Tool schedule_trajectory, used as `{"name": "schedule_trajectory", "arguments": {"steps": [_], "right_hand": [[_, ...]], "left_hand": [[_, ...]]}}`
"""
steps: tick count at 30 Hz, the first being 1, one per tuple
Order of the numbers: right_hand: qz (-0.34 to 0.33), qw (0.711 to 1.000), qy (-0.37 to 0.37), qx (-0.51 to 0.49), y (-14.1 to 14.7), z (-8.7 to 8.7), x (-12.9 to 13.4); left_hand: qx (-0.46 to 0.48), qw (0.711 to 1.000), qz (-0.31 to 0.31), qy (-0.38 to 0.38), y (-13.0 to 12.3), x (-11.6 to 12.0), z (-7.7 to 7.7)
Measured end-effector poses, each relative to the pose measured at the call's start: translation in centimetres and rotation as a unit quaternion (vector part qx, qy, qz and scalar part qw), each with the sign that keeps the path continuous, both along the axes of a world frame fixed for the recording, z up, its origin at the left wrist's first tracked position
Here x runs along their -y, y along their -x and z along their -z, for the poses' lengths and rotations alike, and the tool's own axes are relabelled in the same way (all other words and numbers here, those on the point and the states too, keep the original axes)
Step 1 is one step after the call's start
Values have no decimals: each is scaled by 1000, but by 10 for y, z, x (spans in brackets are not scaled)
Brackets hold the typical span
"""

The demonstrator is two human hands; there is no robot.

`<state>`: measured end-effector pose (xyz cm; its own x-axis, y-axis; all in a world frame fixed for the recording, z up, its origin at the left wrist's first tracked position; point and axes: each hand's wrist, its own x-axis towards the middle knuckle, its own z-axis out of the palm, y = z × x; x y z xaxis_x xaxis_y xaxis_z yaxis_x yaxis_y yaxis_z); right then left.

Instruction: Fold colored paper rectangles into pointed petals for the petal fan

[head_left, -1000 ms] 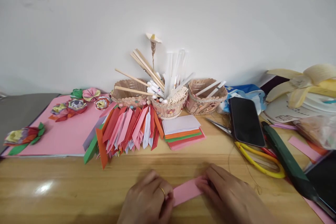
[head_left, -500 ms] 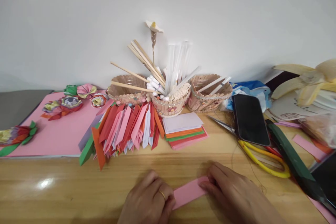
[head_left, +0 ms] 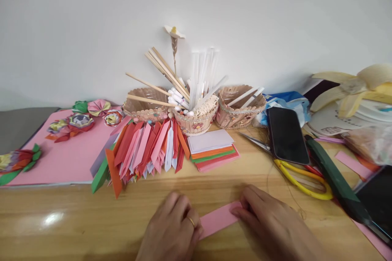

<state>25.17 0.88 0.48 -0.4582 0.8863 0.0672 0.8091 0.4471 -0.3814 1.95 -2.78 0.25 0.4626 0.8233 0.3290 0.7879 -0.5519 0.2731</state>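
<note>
A: How do the 2 hands lie?

B: Both are palm down on the light wooden table [head_left: 76,228], low in the view; the left hand [head_left: 173,232], with a gold ring on 1 finger, has its fingers bent and pressed on the left end of the narrow pink paper strip [head_left: 218,219]; the right hand [head_left: 269,222] is flatter, more spread, and its fingertips press on the right end; neither hand closes around the strip, they only hold it flat against the wood.

A: Which way does the strip run?

B: Its long axis goes left to right, a little tilted; the right end lies farther from the person than the left end; it is between the 2 hands, at the near edge of the table.

A: What is behind it?

B: A fan of pointed folded paper pieces in red, pink and orange [head_left: 143,151]; beside it a small stack of coloured paper sheets [head_left: 212,149]; to the right, yellow-handled scissors [head_left: 301,179] partly under a black phone [head_left: 286,134].
</note>
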Motion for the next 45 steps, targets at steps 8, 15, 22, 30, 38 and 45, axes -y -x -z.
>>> {"name": "schedule_trajectory", "arguments": {"steps": [8, 15, 22, 30, 38, 45], "right_hand": [[8, 997, -76, -20, -1, -9, 16], [-181, 962, -200, 45, 3, -5, 51], [-166, 945, -244, 140, -3, -3, 53], [-119, 957, -221, 146, -15, 5, 58], [-75, 957, -245, 136, -4, -5, 62], [-126, 962, -216, 108, 29, -1, 67]], "left_hand": [[-28, 979, 117, -163, -5, 3, 9], [-79, 979, 131, -139, -1, 3, 5], [-120, 974, 136, -135, 2, 10, -1], [-91, 982, 102, -131, 27, 30, 5], [-81, 979, 103, -158, 33, 30, 12], [-134, 967, 117, -180, 36, 28, 10]]}}
